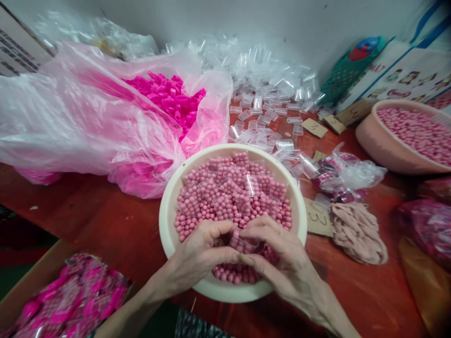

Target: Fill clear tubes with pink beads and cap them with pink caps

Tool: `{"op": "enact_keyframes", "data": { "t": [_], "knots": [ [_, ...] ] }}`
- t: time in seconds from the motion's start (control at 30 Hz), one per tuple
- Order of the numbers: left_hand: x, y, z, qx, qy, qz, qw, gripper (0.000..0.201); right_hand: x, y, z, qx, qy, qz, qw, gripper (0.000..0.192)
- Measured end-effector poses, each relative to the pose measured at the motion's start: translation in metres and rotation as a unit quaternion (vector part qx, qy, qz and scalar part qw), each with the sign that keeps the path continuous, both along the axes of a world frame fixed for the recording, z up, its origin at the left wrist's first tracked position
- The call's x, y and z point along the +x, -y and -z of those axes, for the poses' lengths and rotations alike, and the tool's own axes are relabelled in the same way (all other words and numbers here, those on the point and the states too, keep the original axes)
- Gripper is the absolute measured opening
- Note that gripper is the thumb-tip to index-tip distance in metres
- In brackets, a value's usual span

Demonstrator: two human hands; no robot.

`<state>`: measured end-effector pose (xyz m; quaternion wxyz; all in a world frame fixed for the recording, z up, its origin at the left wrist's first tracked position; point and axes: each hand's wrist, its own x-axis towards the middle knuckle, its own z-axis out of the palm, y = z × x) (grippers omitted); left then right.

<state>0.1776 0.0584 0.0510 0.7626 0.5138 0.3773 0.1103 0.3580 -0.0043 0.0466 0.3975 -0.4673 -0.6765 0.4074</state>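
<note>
A cream basin (302, 213) of round pink beads (197, 218) stands in front of me. On top of the beads lie several small clear plastic containers (243, 203) filled with the same beads. Low over the near side of the basin, my left hand (202, 251) and my right hand (282, 253) meet at the thumbs. Between their curled fingers they hold a clear plastic container (241, 241) with pink beads in it. My fingers partly cover this container, so its ends are hard to make out.
Left of the basin sits a plastic bag (88, 117) of bright pink parts (172, 96). Clear plastic tubes (260, 101) are heaped behind. At right are a beige cloth (357, 232), numbered cardboard (317, 217) and a pink bead basin (384, 145). A box (38, 260) of packed pieces is lower left.
</note>
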Motion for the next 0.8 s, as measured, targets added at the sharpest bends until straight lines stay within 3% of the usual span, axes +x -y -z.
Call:
{"op": "enact_keyframes", "data": {
  "t": [0.2,0.33,0.5,0.67,0.73,0.8],
  "knots": [
    [0.001,-0.002,-0.004,0.079,-0.007,0.013,0.997,0.007,-0.001,-0.003,-0.001,-0.025,-0.012,0.004,1.000,0.003],
    [0.001,-0.002,-0.006,0.143,-0.038,0.036,0.988,0.003,0.002,-0.001,0.000,-0.069,-0.021,-0.003,0.997,0.008],
    [0.000,-0.001,-0.007,0.078,-0.032,0.038,0.996,0.008,0.006,-0.001,0.002,-0.135,-0.114,0.031,0.984,0.016],
    [-0.004,-0.003,-0.003,-0.023,0.031,-0.007,0.999,0.010,0.003,0.000,0.007,-0.214,-0.241,0.075,0.944,0.016],
    [-0.005,-0.003,-0.002,-0.060,0.067,-0.036,0.995,0.011,0.002,0.001,0.008,-0.201,-0.246,0.115,0.941,0.013],
    [-0.004,-0.002,-0.003,-0.073,0.090,-0.068,0.991,0.010,0.002,0.002,0.009,-0.151,-0.185,0.146,0.960,0.008]
  ]
}}
